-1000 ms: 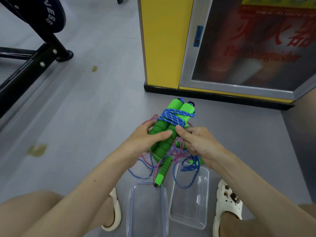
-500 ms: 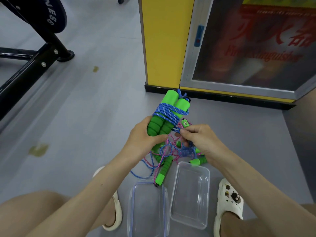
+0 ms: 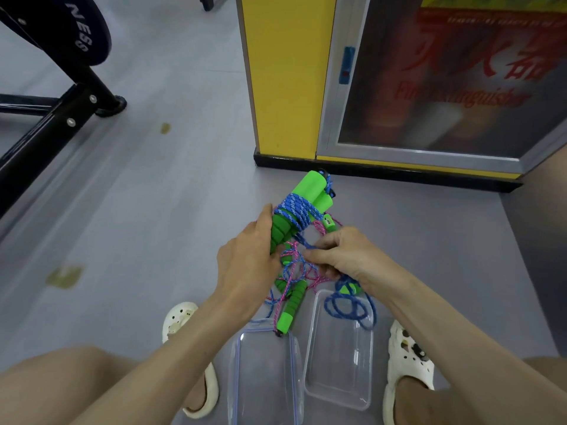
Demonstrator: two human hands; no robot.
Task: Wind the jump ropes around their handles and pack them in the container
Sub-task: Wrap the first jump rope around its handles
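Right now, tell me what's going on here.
A person is winding jump ropes. The left hand grips two green handles with blue rope wrapped round them. The right hand pinches a loose stretch of that rope just below. A pink rope and another handle hang tangled underneath. The clear container and what looks like its lid lie on the floor. Only a slack blue loop dangles over the container, and nothing is packed yet.

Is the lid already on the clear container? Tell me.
No, the lid lies on the floor beside the open clear container, not on it.
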